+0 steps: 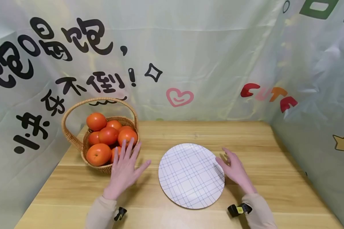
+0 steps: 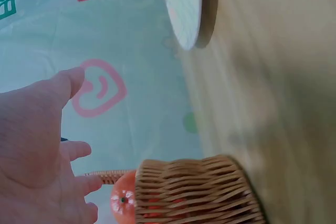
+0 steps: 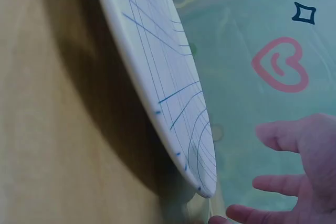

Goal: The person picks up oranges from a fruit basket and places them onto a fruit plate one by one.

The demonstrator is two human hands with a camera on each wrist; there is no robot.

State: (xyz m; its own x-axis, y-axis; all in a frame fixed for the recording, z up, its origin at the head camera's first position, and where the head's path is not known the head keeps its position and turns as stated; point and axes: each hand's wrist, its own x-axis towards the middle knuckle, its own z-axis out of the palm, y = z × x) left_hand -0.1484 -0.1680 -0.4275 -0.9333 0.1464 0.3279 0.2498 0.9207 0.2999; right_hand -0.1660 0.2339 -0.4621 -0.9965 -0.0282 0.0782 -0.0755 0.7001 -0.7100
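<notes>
A wicker basket (image 1: 105,169) with a tall arched handle stands at the left, filled with several glossy, round orange-red fruits (image 1: 98,154). Over its front right rim my left hand (image 1: 124,171) is spread, fingers straight, holding nothing; whether the fingertips touch a fruit cannot be told. The left wrist view has the basket's woven side (image 2: 194,195) beyond that hand, with one fruit (image 2: 124,198) beside it. A round white plate (image 1: 191,176) with blue crossing lines lies at the middle. By its right edge is my right hand (image 1: 235,168), fingers relaxed, nothing gripped.
The wooden table (image 1: 275,178) extends right of the plate and in front of it. A pale printed cloth (image 1: 212,63) hangs behind the table and along both sides. Each wrist wears a small black device (image 1: 240,210) at its sleeve.
</notes>
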